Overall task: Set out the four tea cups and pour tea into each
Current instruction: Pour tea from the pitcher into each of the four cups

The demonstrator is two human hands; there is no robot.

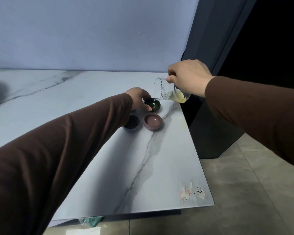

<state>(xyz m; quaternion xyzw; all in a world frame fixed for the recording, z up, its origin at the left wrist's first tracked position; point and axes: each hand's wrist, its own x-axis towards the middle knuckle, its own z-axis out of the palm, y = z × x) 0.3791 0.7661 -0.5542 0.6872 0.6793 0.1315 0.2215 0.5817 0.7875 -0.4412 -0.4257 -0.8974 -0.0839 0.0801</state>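
Now left hand [139,99] gripping dark cup [152,104], right hand [187,76] tilting glass pitcher [170,91] above it

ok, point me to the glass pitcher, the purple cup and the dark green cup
glass pitcher [166,92]: head view, on its clear side wall.
purple cup [152,122]: head view, on the liquid inside it.
dark green cup [154,106]: head view, on its outer wall.
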